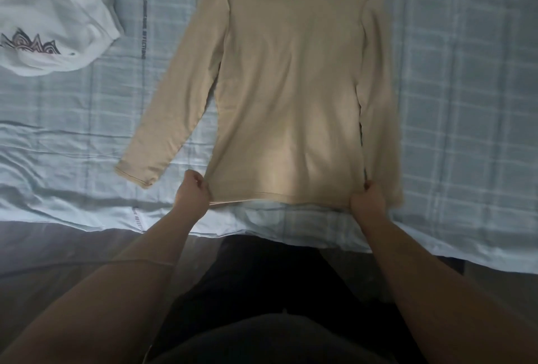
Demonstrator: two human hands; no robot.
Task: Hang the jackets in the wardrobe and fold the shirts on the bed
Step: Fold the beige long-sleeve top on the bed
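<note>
A beige long-sleeved shirt (pixel 291 78) lies flat on the bed (pixel 465 101), collar at the far side and hem toward me. Its left sleeve angles out to the lower left; the right sleeve runs straight down along the body. My left hand (pixel 193 188) is closed on the hem's left corner. My right hand (pixel 368 200) is closed on the hem's right corner, beside the right cuff. No jacket or wardrobe is in view.
A white garment with a dark crown-like print (pixel 49 17) lies bunched at the bed's far left. The pale blue checked sheet is wrinkled at the left. The bed's near edge (pixel 262 235) is against my legs, with dark floor to the left.
</note>
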